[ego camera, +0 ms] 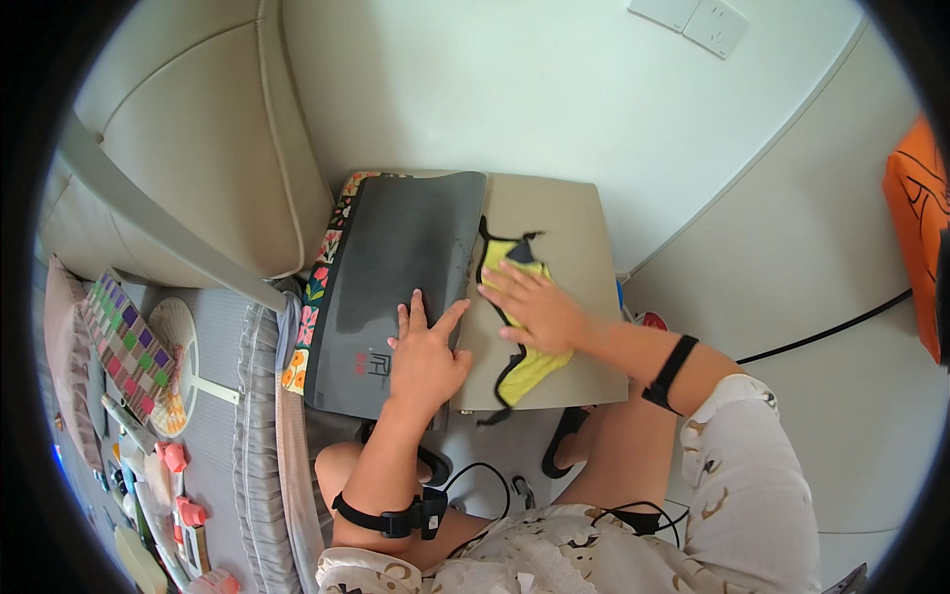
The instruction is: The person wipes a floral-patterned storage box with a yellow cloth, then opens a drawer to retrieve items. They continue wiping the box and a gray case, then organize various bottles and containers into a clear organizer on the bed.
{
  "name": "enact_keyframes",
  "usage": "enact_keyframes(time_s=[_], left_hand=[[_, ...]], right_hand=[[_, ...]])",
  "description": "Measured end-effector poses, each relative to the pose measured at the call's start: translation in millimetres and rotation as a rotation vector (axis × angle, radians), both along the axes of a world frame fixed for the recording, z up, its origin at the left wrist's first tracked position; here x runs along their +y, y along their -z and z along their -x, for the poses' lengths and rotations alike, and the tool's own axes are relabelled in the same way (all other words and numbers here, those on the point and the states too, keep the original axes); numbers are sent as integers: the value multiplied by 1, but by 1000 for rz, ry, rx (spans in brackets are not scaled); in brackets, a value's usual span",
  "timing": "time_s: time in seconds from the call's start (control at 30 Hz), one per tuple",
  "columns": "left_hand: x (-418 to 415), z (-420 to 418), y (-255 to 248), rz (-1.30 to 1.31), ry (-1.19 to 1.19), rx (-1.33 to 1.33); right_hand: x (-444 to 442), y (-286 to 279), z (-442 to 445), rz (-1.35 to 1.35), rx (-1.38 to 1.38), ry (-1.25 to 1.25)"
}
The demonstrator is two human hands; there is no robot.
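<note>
My left hand [430, 356] lies on a dark grey mat [415, 223], fingers spread, pressing near its right edge. The mat covers the left part of a small beige tabletop [549, 200], and its far right corner curls. A paler, damp-looking patch with an uneven outline marks its surface, and red and black characters are printed near the front. A floral strip [320, 278] shows along the left edge. Flat on a yellow cloth with black edging [538, 371] rests my right hand [538, 308], fingers extended and slightly blurred. The cloth lies on the bare beige top beside the mat.
A beige padded headboard [200, 148] and a pale curved rail [171, 215] stand left. On the grey bed are a hand fan [189, 334], a checkered item [130, 345] and several small articles. Right are an orange bag [916, 237] and a black cable [831, 330]. A wall socket [715, 28] is above.
</note>
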State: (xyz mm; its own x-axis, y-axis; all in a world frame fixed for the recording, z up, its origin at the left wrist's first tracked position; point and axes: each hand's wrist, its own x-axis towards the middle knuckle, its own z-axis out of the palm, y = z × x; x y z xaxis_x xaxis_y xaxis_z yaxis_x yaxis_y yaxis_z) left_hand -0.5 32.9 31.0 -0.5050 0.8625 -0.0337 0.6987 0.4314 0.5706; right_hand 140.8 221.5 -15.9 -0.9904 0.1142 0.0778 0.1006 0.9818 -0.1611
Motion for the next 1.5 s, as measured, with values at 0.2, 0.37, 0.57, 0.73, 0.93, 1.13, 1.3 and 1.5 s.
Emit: enact_keyframes(time_s=[0.2, 0.37, 0.57, 0.73, 0.93, 1.13, 1.3, 1.5], left_hand=[[1, 0, -1, 12, 19, 10], [3, 0, 5, -28, 25, 30], [-5, 8, 14, -106, 31, 9], [-12, 25, 19, -413, 25, -155], [-32, 39, 32, -253, -16, -20], [-58, 54, 29, -13, -149, 166], [-77, 76, 32, 71, -300, 254], [-107, 85, 20, 117, -404, 185]], right_hand=[[85, 15, 38, -61, 4, 671], [97, 36, 8, -17, 102, 848], [-36, 23, -69, -107, 17, 667], [-109, 10, -55, -98, -37, 535], [-118, 1, 5, -39, -80, 354], [-84, 16, -65, 12, 14, 684], [-62, 38, -123, -6, 368, 707], [-92, 29, -143, -115, 460, 858]])
